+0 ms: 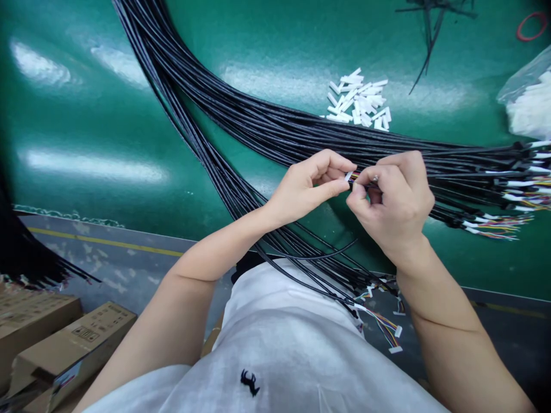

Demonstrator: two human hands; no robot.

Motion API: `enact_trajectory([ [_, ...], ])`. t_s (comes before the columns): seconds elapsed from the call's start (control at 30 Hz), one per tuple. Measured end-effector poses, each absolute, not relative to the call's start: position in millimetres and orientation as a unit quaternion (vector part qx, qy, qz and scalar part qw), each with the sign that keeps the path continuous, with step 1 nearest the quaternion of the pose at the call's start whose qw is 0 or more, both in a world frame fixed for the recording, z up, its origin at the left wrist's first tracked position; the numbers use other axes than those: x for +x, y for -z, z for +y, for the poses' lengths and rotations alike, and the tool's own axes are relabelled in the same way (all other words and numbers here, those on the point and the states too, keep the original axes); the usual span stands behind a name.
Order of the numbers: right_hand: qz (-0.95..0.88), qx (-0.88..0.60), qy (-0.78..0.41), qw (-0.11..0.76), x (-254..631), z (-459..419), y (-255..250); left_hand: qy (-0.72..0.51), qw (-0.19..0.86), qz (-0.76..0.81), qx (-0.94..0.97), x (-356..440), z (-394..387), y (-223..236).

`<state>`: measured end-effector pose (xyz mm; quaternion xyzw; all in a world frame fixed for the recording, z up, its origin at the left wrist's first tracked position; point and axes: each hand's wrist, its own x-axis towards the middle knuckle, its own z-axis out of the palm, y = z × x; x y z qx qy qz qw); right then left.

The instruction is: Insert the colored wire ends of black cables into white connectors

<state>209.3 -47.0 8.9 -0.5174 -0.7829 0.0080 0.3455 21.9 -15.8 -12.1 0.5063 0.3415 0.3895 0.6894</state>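
Note:
My left hand [310, 184] pinches a small white connector [348, 176] between thumb and forefinger. My right hand [394, 195] is closed on the coloured wires [355, 175] that run into that connector, fingertips almost touching the left hand's. Both hands hover above a thick bundle of black cables [267, 129] that sweeps across the green table [86, 115]. One thin black cable [318, 256] curves from under my hands toward my lap.
A pile of loose white connectors [359, 103] lies beyond my hands. Finished cable ends with white plugs and coloured wires [516, 198] fan out at the right. A clear bag of white parts [531, 103] sits far right. Cardboard boxes [64, 344] stand on the floor at the lower left.

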Motion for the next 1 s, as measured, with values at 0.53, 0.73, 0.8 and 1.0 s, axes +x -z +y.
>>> enact_trajectory([
  [0.53, -0.778, -0.506, -0.046, 0.37, 208, -46, -5, -0.369, 0.731, 0.304, 0.487, 22, -13, 12],
  [0.73, -0.705, -0.54, -0.25, 0.387, 215, -42, -15, -0.394, 0.718, 0.326, 0.472, 23, -11, 10],
  [0.8, -0.645, -0.538, -0.353, 0.411, 220, -39, -16, -0.403, 0.712, 0.339, 0.464, 24, -10, 11],
  [1.0, -0.464, -0.515, -0.58, 0.427, 228, -28, -21, -0.4, 0.711, 0.359, 0.453, 24, -7, 12],
])
